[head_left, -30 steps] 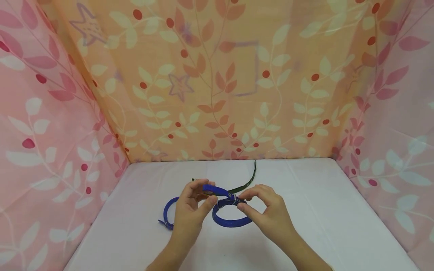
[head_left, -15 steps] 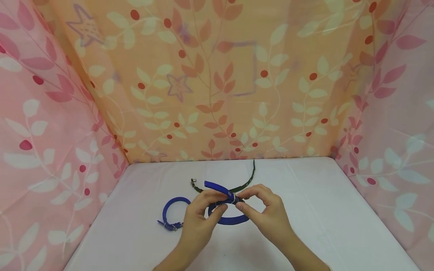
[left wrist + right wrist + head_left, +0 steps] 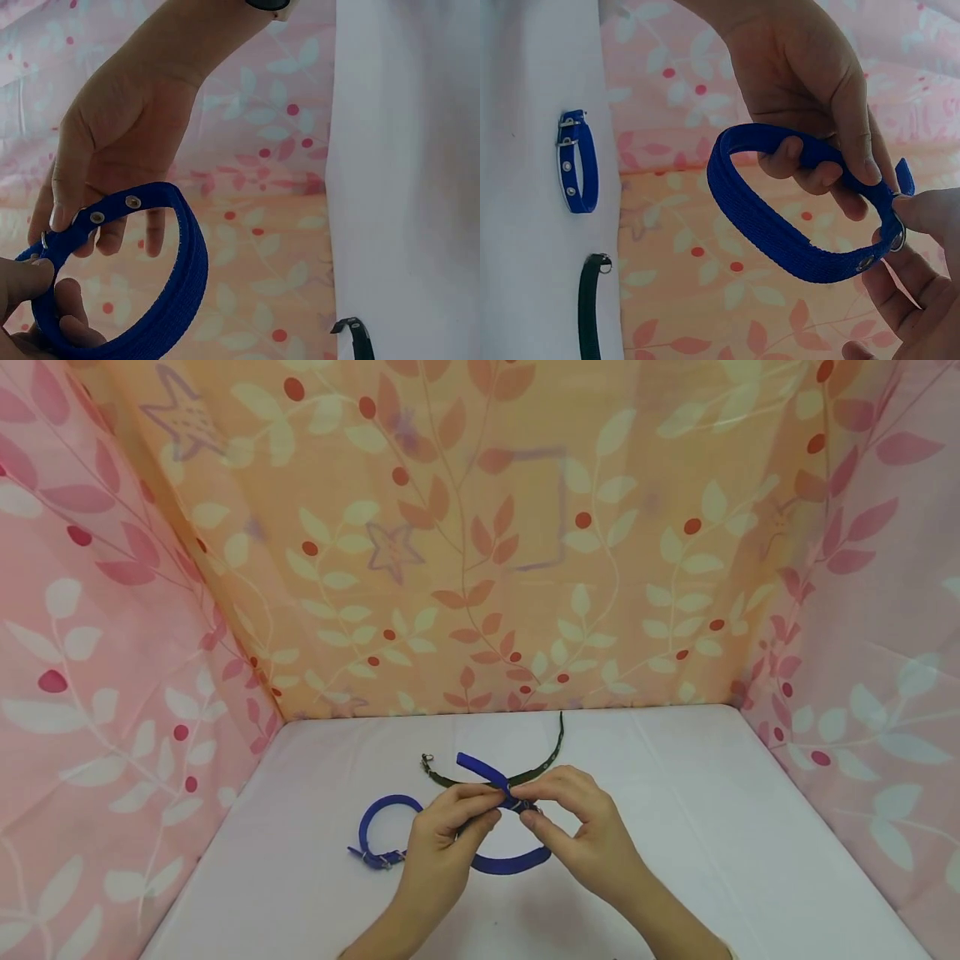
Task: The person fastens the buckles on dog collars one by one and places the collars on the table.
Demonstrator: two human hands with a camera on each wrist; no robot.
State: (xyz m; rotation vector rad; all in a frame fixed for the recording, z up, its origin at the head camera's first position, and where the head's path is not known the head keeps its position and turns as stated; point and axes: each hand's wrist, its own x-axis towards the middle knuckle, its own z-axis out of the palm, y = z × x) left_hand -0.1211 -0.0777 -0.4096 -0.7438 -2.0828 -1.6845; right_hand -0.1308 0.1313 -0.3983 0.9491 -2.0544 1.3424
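Blue collar [image 3: 510,865] held up over the white counter [image 3: 712,827], looped, free end poking up toward the back. Left hand [image 3: 450,831]: grip closed on the band, thumb against fingers. Right hand [image 3: 588,818]: grip pinching the same collar by the metal ring [image 3: 901,238], thumb and fingertips. Metal-rimmed eyelets [image 3: 133,202] on the band. Second blue collar [image 3: 392,799] on counter, buckled into a loop, beside left hand. Dark green strap [image 3: 536,773] curves behind both hands, metal end at left; pale marks along it too small to read. Orange backdrop cloth [image 3: 337,460]: leaves, purple star outlines, part of a rectangle. Pink leaf cloth [image 3: 75,635] at both sides.
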